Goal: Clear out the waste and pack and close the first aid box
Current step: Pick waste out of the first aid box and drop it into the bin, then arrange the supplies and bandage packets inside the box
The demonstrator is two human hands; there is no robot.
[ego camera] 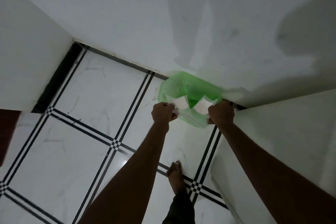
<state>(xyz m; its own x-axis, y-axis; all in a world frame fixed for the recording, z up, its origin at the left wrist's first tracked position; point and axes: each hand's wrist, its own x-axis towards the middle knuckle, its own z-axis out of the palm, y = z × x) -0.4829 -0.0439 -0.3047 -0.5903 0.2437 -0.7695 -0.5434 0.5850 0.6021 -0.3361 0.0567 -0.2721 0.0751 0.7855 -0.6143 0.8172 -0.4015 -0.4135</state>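
Observation:
A green plastic bin bag (189,87) stands on the floor against the white wall, its mouth facing up. My left hand (163,112) pinches a clear wrapper with a white pad (180,103) over the bag's near edge. My right hand (221,113) pinches a second clear wrapper with a white pad (202,106) beside it. Both wrappers hang above the bag's mouth, close together but apart. The first aid box is not in view.
White marble floor tiles (101,96) with black double lines fill the middle. White walls rise at the left (27,56), the back and the right (281,142). My bare foot (176,174) stands on the floor between my arms.

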